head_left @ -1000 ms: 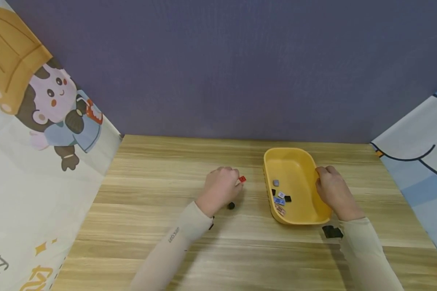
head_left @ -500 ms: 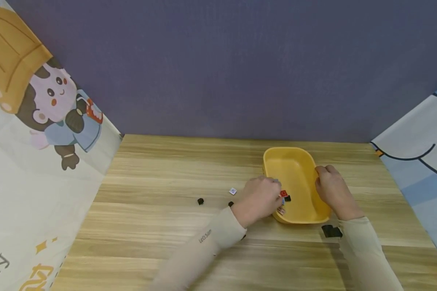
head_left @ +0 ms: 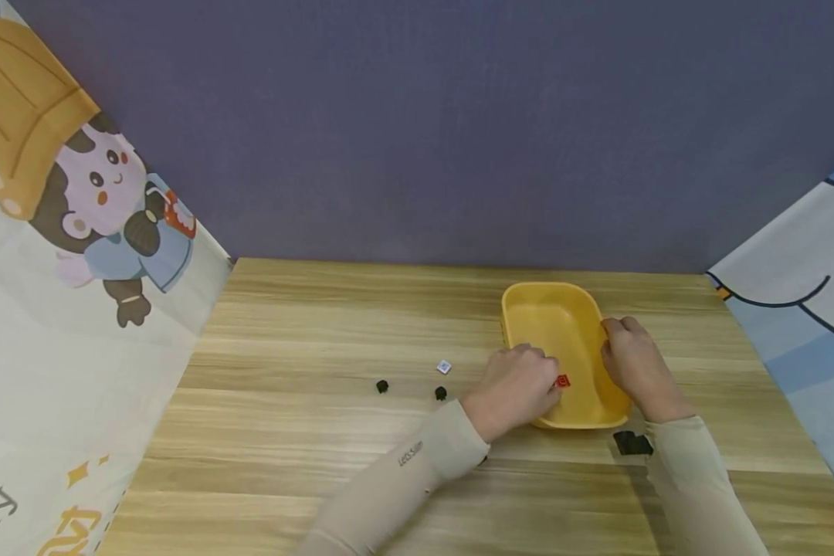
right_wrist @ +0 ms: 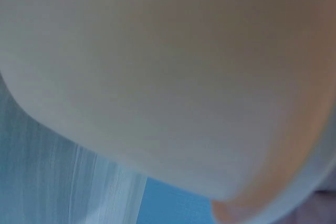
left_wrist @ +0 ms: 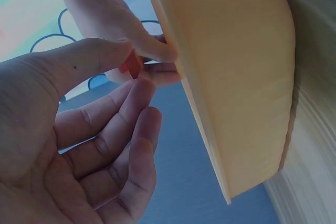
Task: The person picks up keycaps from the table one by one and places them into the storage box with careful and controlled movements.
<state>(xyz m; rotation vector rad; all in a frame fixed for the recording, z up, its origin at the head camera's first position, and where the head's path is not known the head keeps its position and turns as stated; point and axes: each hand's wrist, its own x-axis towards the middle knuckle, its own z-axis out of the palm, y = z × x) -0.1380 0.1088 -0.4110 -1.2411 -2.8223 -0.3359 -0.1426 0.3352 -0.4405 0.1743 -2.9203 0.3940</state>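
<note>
My left hand [head_left: 516, 388] reaches over the left side of a yellow plastic tub [head_left: 552, 320]. Its thumb and fingertip pinch a small red square piece [head_left: 563, 381] with a light mark on its face. In the left wrist view, the red piece [left_wrist: 132, 65] shows edge-on beside the tub's rim. My right hand [head_left: 637, 369] grips the tub's right rim. The pieces lying inside the tub are hidden behind my left hand. The right wrist view is mostly filled by the tub's outer wall [right_wrist: 157, 77].
On the wooden table [head_left: 306, 324], left of the tub, lie a small white square piece [head_left: 444, 367] and two small black pieces, a left one [head_left: 382, 386] and a nearer one [head_left: 441, 393]. Larger black pieces [head_left: 632, 443] lie by the right sleeve. A dark blue-grey wall [head_left: 459, 139] stands behind.
My left hand has carried the red piece rightward from over the table to over the tub. The white piece and a black piece on the table are now uncovered. My right hand keeps its grip.
</note>
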